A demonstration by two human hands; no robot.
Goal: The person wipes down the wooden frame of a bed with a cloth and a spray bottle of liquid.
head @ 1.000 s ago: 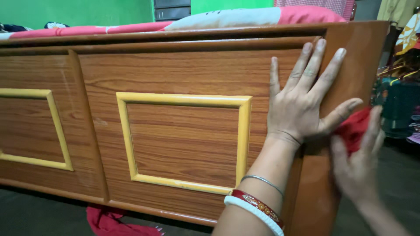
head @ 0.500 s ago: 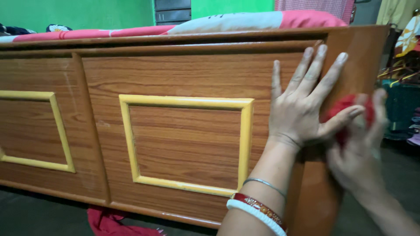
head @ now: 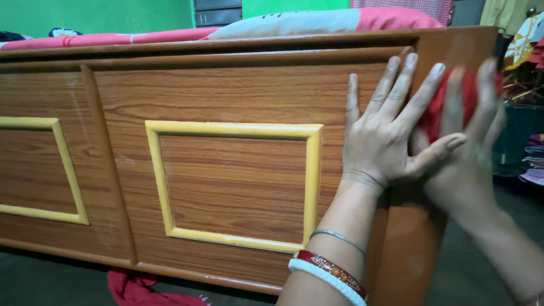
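The bed's wooden board shows 2 yellow frames. 1 red cloth lies beneath it. The left hand presses flat, fingers spread, wrist wearing 3 bangles. The right hand clutches 1 red rag against the corner post.

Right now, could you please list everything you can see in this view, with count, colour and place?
wooden bed panel: one, brown wood grain, fills the view
yellow frames: two, set into the panel, centre and left
corner post: one, orange-brown, right end of the panel
bedding: pink and pale, on top
red cloth on floor: one, under the panel
green wall: behind
bangles: silver, red, white, on left wrist
left hand: flat against the panel
right hand: presses a red cloth to the post
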